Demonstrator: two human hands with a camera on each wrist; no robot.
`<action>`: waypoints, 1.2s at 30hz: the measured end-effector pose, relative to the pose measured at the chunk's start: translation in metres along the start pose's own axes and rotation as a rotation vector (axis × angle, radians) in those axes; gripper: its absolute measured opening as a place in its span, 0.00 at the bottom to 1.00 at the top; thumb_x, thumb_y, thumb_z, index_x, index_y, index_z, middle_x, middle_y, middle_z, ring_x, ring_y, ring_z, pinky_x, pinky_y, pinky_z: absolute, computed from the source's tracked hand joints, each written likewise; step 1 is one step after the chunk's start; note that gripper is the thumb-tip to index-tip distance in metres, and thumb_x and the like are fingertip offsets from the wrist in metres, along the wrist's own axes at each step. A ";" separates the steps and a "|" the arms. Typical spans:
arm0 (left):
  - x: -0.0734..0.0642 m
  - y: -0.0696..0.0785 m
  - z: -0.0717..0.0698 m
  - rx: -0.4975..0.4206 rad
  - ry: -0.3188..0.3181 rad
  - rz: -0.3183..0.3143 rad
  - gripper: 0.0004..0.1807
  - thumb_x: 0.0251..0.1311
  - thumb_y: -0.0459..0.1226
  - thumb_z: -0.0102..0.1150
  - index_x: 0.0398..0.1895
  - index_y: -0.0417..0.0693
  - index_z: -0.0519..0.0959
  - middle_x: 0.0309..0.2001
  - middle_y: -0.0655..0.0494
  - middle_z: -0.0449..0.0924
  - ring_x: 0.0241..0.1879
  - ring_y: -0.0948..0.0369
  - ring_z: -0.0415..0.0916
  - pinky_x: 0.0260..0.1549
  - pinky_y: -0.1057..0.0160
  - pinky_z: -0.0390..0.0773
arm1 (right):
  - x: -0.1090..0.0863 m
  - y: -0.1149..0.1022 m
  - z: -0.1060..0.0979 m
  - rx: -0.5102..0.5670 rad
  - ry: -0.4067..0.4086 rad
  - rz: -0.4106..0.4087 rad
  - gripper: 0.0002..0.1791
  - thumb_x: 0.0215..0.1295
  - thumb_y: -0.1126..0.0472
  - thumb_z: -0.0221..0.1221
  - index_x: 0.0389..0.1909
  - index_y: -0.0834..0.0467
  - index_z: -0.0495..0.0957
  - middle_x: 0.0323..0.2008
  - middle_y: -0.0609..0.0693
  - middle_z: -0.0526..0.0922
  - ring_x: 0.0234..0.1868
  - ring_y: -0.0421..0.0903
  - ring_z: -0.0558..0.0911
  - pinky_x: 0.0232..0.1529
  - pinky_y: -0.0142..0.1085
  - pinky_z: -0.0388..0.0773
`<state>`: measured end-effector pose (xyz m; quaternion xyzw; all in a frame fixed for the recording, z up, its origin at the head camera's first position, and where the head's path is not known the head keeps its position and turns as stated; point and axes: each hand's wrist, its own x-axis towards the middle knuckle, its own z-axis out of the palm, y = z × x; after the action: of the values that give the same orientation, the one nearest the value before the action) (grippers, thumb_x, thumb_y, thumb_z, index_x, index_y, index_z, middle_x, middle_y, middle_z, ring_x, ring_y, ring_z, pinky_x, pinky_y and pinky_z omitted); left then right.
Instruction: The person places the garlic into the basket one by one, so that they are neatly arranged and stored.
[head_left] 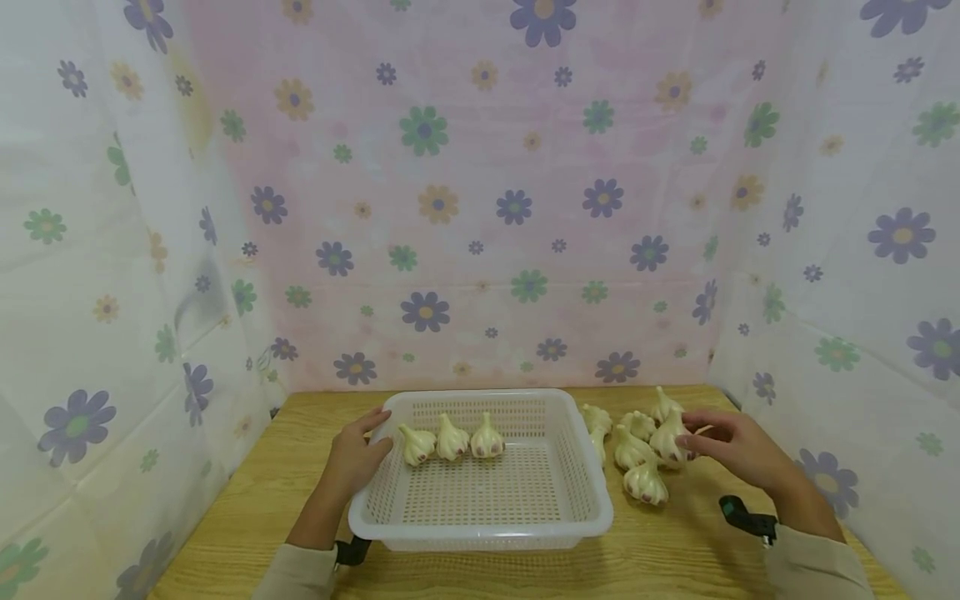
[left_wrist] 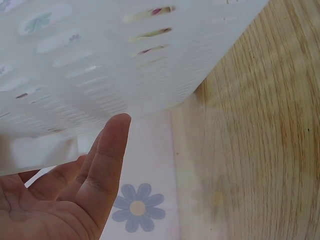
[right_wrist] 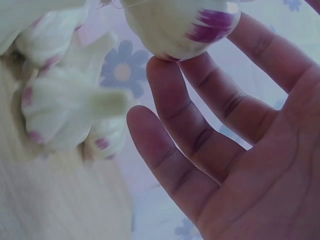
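Observation:
My left hand (head_left: 356, 458) holds the left rim of a white plastic basket (head_left: 480, 531), with the thumb over the rim. In the left wrist view the fingers (left_wrist: 107, 160) lie along the basket's outer slotted wall. Three garlic bulbs stand side by side in the basket's back left part, the rightmost bulb (head_left: 487, 440) with its stem up. On the right, my right hand (head_left: 742, 450) pinches a garlic bulb (head_left: 670, 440) by its side. The right wrist view shows this purple-marked bulb (right_wrist: 175, 30) at the fingertips, partly cut off by the frame.
Several more garlic bulbs lie in a cluster right of the basket, the nearest bulb (head_left: 646, 483) towards the front. Everything stands on a wood-grain table (head_left: 675, 550). A flower-print curtain (head_left: 480, 350) encloses the back and both sides.

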<state>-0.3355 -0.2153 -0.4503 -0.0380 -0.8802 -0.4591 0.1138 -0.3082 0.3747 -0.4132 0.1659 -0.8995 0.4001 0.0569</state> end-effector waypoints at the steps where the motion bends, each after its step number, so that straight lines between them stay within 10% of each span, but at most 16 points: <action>1: 0.000 0.000 0.000 0.002 0.002 0.000 0.30 0.64 0.35 0.59 0.72 0.42 0.74 0.78 0.50 0.64 0.60 0.40 0.81 0.46 0.53 0.88 | 0.000 -0.003 0.000 -0.011 0.003 -0.007 0.27 0.75 0.55 0.61 0.67 0.68 0.74 0.63 0.68 0.78 0.41 0.36 0.85 0.40 0.34 0.84; 36: 0.001 0.003 -0.002 -0.004 -0.012 -0.016 0.30 0.65 0.36 0.58 0.72 0.43 0.74 0.79 0.52 0.63 0.62 0.40 0.79 0.51 0.50 0.86 | 0.030 -0.075 0.037 -0.082 0.089 -0.144 0.32 0.73 0.49 0.63 0.72 0.59 0.72 0.58 0.56 0.82 0.50 0.45 0.84 0.43 0.35 0.84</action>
<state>-0.3353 -0.2149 -0.4467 -0.0339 -0.8802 -0.4615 0.1050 -0.3095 0.2931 -0.3790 0.2098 -0.8974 0.3650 0.1319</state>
